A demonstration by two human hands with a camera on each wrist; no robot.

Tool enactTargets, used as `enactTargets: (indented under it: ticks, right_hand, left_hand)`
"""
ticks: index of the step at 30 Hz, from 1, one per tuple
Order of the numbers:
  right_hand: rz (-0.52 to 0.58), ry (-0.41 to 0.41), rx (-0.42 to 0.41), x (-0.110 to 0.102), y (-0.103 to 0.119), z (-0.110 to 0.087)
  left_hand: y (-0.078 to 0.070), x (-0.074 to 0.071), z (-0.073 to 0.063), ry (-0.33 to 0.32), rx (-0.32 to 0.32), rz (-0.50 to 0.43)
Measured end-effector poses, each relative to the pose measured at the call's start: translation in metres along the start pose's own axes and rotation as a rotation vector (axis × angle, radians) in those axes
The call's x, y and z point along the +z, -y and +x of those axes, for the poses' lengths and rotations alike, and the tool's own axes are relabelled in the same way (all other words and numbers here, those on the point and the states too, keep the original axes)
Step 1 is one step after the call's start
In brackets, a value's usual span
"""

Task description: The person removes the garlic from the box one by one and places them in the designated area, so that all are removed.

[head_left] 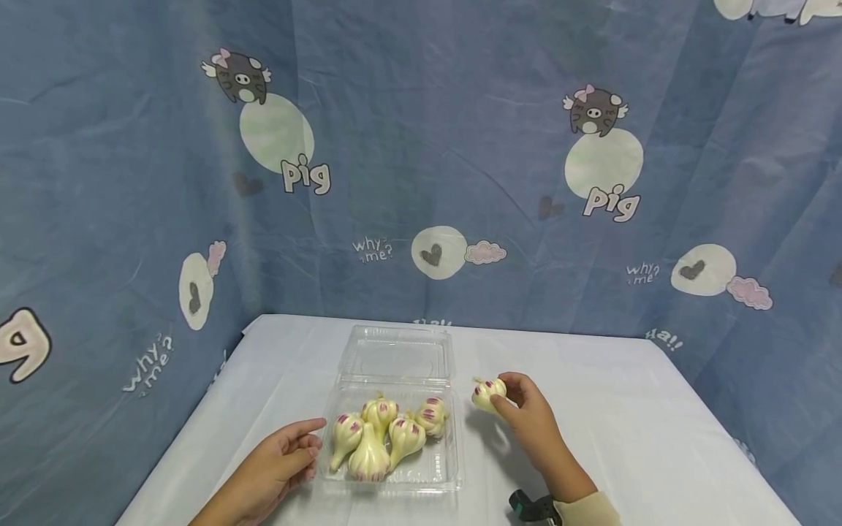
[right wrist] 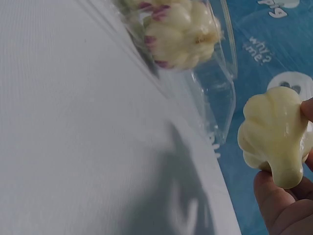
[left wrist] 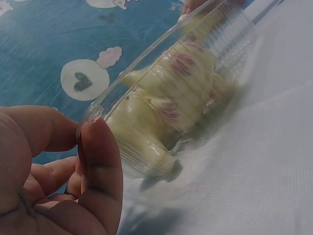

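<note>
A clear plastic clamshell container (head_left: 442, 467) stands on the table with its lid (head_left: 395, 354) folded back. Several garlic bulbs (head_left: 370, 459), pale with purple streaks, lie inside it. My left hand (head_left: 279, 464) is at the container's left side; the left wrist view shows its thumb and a finger (left wrist: 100, 147) pinching the rim (left wrist: 95, 111). To the right of the container, my right hand (head_left: 529, 420) holds another garlic bulb (head_left: 485, 395) above the table between thumb and fingers. The right wrist view shows this bulb (right wrist: 274, 127) with its stem downward.
A white cloth (head_left: 631, 438) covers the table. Behind and to the left hangs a blue curtain (head_left: 434, 146) printed with pigs and lettering. A dark strap-like object (head_left: 533, 506) is at the right wrist, by a beige sleeve (head_left: 588, 510).
</note>
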State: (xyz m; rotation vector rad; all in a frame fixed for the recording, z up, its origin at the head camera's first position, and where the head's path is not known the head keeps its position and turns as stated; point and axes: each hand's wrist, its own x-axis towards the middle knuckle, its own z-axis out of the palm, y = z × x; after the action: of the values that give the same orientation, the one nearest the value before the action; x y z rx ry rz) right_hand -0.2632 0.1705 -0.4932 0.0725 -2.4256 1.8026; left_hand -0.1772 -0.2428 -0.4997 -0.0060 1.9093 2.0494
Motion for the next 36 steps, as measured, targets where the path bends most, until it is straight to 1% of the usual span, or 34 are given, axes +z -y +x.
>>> enactTargets:
  ticks: [4, 10, 13, 21, 29, 36]
  right_hand:
    - [-0.015, -0.01, 0.022, -0.005, -0.003, 0.0]
    - [-0.078, -0.005, 0.052, -0.013, -0.007, 0.0]
    - [-0.082, 0.002, 0.062, -0.018, -0.009, 0.001]
    - [-0.112, -0.017, 0.086, -0.029, -0.014, 0.004]
    - [-0.121, -0.025, 0.101, -0.043, -0.011, 0.005]
    - [-0.148, -0.039, 0.13, -0.053, -0.016, 0.005]
  left_hand:
    - [0.001, 0.0, 0.0, -0.005, -0.002, 0.005]
    - [0.0, -0.001, 0.001, -0.007, 0.001, 0.015]
    - [0.0, 0.0, 0.001, -0.011, 0.001, 0.016]
    - [-0.001, 0.001, 0.0, -0.022, -0.007, 0.019]
    - [-0.001, -0.001, 0.001, -0.028, -0.001, 0.018]
    - [0.0, 0.001, 0.001, -0.043, -0.004, 0.019]
